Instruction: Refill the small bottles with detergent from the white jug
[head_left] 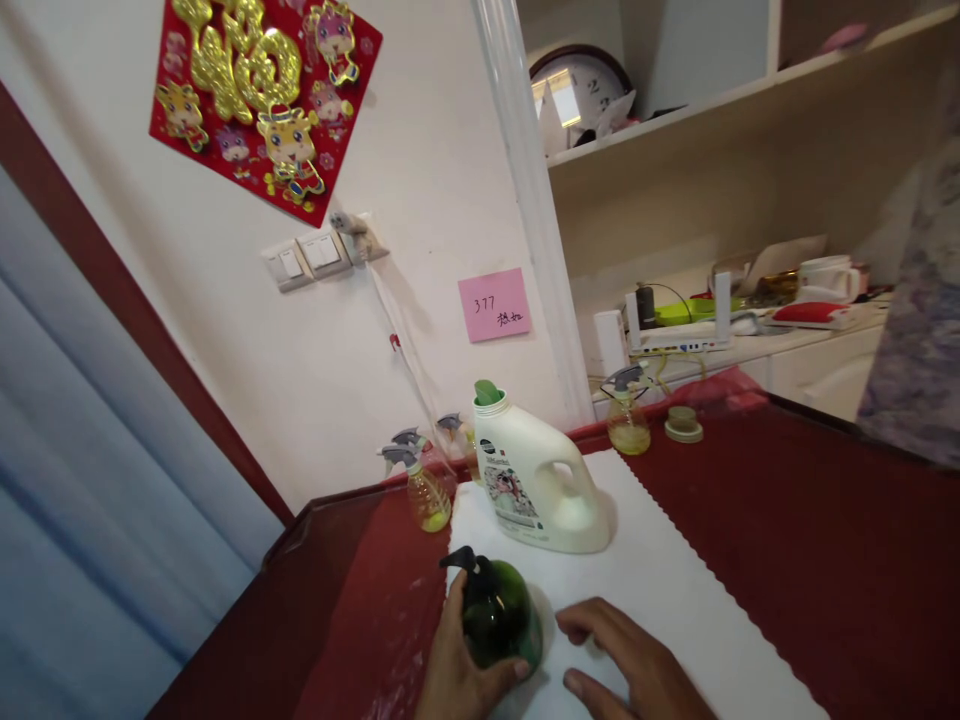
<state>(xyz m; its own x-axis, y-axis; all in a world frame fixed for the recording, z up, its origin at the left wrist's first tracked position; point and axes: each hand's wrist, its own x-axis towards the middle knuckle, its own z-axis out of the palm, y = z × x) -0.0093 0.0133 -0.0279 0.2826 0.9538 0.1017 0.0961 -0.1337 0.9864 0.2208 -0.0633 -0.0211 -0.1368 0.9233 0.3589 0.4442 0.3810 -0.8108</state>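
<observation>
The left hand is wrapped around the dark green spray bottle, fingers and thumb clamped on its round belly at the near edge of the white cloth, which lies across the red table. The bottle stands upright, its black trigger head pointing to the left. The right hand rests flat on the cloth just to the right of the bottle, fingers spread and apart, holding nothing and not touching the bottle. Just beyond them stands a white detergent jug with a green cap and a moulded handle on its right side; it is near the green bottle but clear of it. Farther back, along the wall, are three small clear spray bottles with yellow liquid: one to the left of the jug at the cloth's corner, one partly hidden behind the jug, and one to the right, beside a small round lid-like object. A pink note is stuck on the wall above. As a judgement, the step in hand is steadying the green bottle on the cloth; any further handling of its head would call for the free right hand to come up to the black top while the left keeps the body from turning or tipping.
</observation>
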